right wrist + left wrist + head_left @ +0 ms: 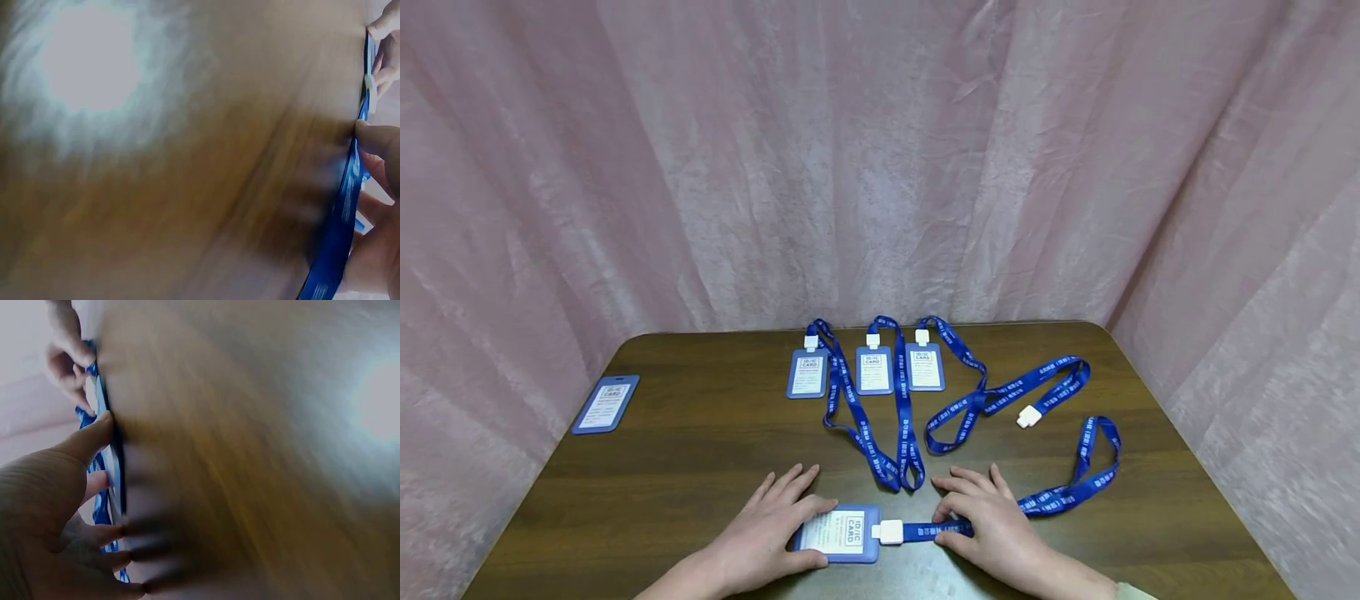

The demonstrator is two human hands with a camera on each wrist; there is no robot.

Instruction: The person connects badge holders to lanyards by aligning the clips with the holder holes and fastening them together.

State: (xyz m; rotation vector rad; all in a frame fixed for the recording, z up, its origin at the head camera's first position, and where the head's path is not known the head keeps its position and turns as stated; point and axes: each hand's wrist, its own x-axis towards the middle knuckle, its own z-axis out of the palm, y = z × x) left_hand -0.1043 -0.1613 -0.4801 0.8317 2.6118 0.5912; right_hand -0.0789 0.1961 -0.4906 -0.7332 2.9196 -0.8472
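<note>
Near the table's front edge lies a blue ID card holder (871, 546) with a white printed insert. My left hand (767, 529) grips its left end, thumb on the near edge and index finger on the far edge, the other fingers spread on the table. A white clip (891, 532) joins the holder to a blue printed lanyard (917, 532). Just right of the clip, my right hand (992, 521) pinches the strap between thumb and index finger. The rest of that lanyard runs out rightward beyond the hand in a loop. In the left wrist view the holder (114, 465) appears edge-on.
Three card holders with lanyards stand in a row at the back: left (807, 375), middle (875, 372) and right (925, 368). Another lanyard's white clip (1028, 417) lies unattached at right. A loose card holder (606, 406) is at far left. Pink curtains (865, 167) hang behind the table.
</note>
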